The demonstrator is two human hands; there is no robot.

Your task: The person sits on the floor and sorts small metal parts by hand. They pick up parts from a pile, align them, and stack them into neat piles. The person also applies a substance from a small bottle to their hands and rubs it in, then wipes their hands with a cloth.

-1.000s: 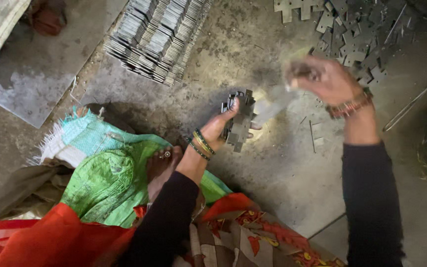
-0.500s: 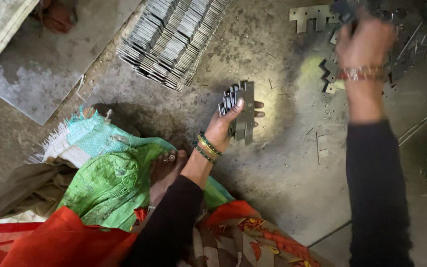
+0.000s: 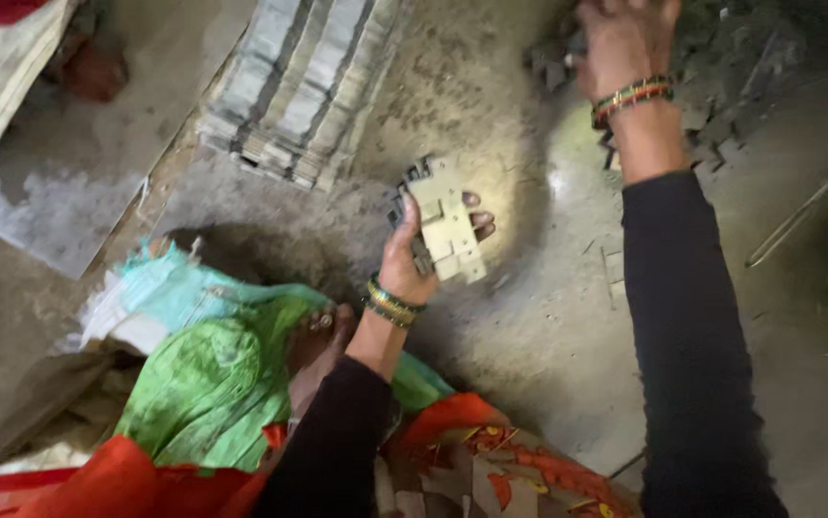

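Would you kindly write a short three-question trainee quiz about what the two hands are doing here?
1. True or false: the left hand grips a stack of flat metal plates.
2. Where does the right hand reach? A) the loose metal pieces on the floor; B) the green cloth.
3. What lies beyond the left hand, top centre?

Key: 1 true. 2 A. 3 Neat rows of stacked plates.
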